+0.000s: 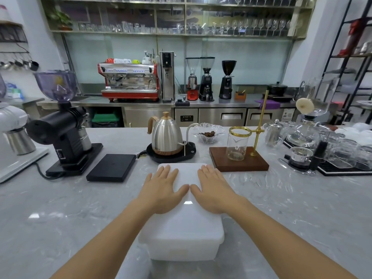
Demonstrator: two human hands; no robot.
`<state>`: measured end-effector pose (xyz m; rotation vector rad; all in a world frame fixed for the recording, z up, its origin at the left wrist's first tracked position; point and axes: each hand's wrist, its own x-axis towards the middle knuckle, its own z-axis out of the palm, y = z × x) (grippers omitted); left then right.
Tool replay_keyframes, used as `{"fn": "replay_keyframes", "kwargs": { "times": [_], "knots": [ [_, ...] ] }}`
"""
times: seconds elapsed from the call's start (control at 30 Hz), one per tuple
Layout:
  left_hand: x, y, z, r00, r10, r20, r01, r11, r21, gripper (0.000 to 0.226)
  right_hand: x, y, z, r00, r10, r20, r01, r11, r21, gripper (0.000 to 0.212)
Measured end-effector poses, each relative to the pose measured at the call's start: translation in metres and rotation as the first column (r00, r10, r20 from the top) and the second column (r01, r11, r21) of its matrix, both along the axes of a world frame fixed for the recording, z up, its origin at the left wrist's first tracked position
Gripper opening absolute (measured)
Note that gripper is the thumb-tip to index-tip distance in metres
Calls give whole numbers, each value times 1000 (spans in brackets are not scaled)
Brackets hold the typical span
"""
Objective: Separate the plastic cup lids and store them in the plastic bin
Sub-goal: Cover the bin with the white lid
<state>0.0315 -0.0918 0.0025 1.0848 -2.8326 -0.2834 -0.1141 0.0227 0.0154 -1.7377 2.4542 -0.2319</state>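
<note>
Both hands are flat on the lid of the white plastic bin [181, 236], fingers straight and spread, holding nothing. Left hand [163, 190] and right hand [213, 190] sit side by side on the far half of the lid, thumbs nearly touching. The bin sits on the grey marble tabletop [80, 208], just in front of the steel kettle [167, 135], with the black scale [111, 167] off to the bin's left and the wooden dripper stand [238, 162] to its right.

Looks like the closing step to me, so I'd press evenly and run along all 4 edges until they seat. No cup lids are visible outside the bin, and I can't see inside it.

As for writing, the machines beyond the bin carry small labels, too blurry to read.
</note>
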Motion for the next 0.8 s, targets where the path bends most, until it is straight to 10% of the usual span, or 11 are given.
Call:
{"fn": "replay_keyframes", "kwargs": {
  "times": [0.6,0.8],
  "knots": [
    [-15,-1,-3,992,10,-124,-34,982,-188,66,-2,-13,-5,996,-54,-71,32,957,-288,33],
    [-15,22,18,992,-19,-123,-20,951,-309,28,9,-1,12,965,-26,-262,-69,936,-346,31]
  ]
}}
